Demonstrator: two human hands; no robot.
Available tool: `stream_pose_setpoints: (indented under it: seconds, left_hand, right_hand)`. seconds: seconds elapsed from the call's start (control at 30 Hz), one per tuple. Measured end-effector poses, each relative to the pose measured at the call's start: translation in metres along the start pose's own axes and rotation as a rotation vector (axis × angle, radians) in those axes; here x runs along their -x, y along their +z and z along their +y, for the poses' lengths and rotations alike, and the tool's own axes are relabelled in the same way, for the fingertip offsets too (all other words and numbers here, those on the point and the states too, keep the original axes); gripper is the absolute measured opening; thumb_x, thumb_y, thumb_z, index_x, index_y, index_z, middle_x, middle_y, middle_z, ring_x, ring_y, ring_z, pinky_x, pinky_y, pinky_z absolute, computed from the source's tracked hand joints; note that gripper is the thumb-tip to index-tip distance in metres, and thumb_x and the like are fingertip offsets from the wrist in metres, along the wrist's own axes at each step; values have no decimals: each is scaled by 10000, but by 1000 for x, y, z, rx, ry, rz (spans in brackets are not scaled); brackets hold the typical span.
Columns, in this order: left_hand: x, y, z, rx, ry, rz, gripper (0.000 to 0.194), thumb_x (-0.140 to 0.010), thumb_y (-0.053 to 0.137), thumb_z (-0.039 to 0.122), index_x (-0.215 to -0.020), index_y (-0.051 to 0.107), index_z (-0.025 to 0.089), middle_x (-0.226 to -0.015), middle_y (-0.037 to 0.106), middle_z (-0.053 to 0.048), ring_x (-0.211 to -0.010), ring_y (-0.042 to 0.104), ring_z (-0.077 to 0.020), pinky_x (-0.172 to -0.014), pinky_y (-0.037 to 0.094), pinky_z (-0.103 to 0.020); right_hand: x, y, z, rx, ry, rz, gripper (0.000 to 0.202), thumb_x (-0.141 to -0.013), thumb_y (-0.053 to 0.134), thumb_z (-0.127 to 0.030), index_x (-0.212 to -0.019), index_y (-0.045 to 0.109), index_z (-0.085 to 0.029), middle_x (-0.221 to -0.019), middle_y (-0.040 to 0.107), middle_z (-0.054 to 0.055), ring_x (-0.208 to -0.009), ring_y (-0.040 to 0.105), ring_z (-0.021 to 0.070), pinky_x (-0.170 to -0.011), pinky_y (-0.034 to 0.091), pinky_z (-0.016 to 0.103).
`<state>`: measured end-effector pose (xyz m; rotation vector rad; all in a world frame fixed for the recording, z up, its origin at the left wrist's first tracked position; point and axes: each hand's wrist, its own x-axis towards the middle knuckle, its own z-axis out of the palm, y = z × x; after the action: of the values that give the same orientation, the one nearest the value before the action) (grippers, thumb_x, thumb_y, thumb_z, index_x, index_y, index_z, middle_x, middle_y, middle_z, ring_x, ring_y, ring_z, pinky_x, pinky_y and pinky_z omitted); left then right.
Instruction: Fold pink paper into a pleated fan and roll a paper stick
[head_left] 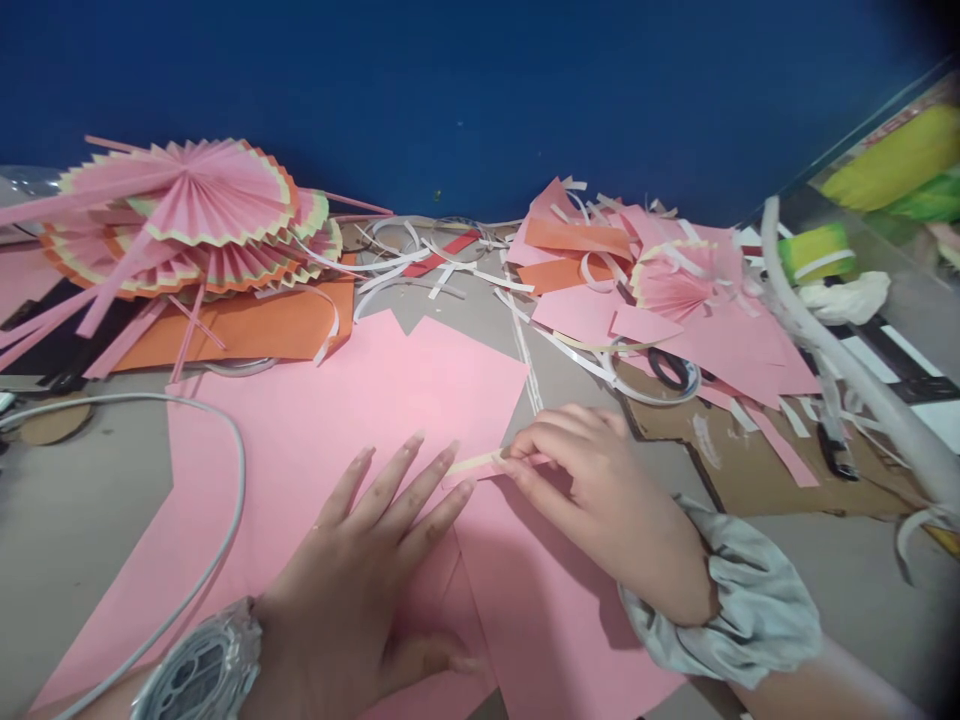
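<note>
Large pink paper sheets overlap in front of me. My left hand lies on them with its fingers spread, the fingertips close to a narrow pink strip with a pale yellowish band. At the right end of that strip, my right hand pinches it between thumb and forefinger. The strip lies across the pink paper; part of it is hidden behind the right fingers. A roll of tape sits around my left wrist, and a grey-green scrunchie circles the right.
Folded pink paper fans are heaped at the back left over orange paper. Pink and orange scraps pile up at the back right. Scissors handles poke out near cardboard. A white cable curves along the left.
</note>
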<state>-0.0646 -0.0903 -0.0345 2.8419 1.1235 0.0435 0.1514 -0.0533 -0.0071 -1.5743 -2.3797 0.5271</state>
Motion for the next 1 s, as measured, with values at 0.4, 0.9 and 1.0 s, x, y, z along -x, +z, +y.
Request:
stream_pose_setpoints:
  seconds: [0.4, 0.9, 1.0]
  left_hand:
    - [0, -2, 1, -1, -20, -13, 870, -747, 296, 711, -1410, 157, 165, -1470, 173, -69, -1331, 110, -334, -1049, 5, -477]
    - [0, 0, 2, 22, -17, 17, 826, -778, 316, 668, -1402, 190, 141, -1470, 169, -74, -1329, 119, -331, -1044, 17, -484]
    - [1, 1, 0, 16, -18, 13, 818, -783, 318, 662, -1404, 185, 146, -1472, 157, -76, -1324, 133, -345, -1040, 37, -490]
  right_hand:
    - [0, 1, 1, 4, 4, -9, 128, -853, 470, -228, -736, 517, -205, -762, 585, -4, -790, 476, 165, -767, 272, 343]
    - [-1, 3, 1, 2, 10, -9, 132, -842, 494, -226, -715, 516, -199, -733, 570, -25, -766, 464, 143, -755, 256, 318]
    - [-1, 4, 1, 7, 13, -14, 150, -842, 495, -233, -699, 513, -196, -719, 563, -34, -752, 459, 135, -746, 253, 312]
